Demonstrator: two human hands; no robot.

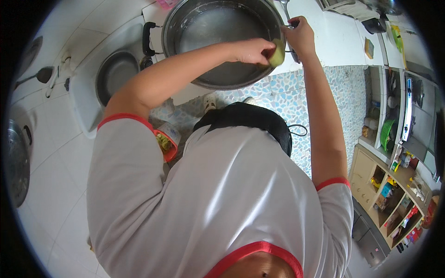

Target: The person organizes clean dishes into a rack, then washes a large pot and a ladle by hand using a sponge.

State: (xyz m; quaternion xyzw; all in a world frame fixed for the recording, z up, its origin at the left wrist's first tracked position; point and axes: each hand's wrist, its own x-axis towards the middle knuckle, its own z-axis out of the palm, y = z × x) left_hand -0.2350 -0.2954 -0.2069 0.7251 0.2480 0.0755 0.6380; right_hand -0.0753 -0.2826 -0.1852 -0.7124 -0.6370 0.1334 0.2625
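A large, wide metal pot (222, 81) with black side handles stands tilted on the white counter, wet inside. My left hand (252, 52) reaches across it, fingers closed on a yellow-green sponge (277, 54) against the pot's right rim. At that same side, my right hand (300, 36) grips the pot's right handle, which is partly hidden by the fingers. The left handle (148, 39) is free. Beside the right hand, a metal utensil (285, 7) lies partly out of view.
A smaller dark pan (118, 74) lies in the white sink (81, 104) at left. An orange-rimmed bin (170, 153) holding scraps stands on the floor. Another sponge (369, 48) rests on the right counter. A spatula (44, 74) and a large lid (17, 163) are at far left.
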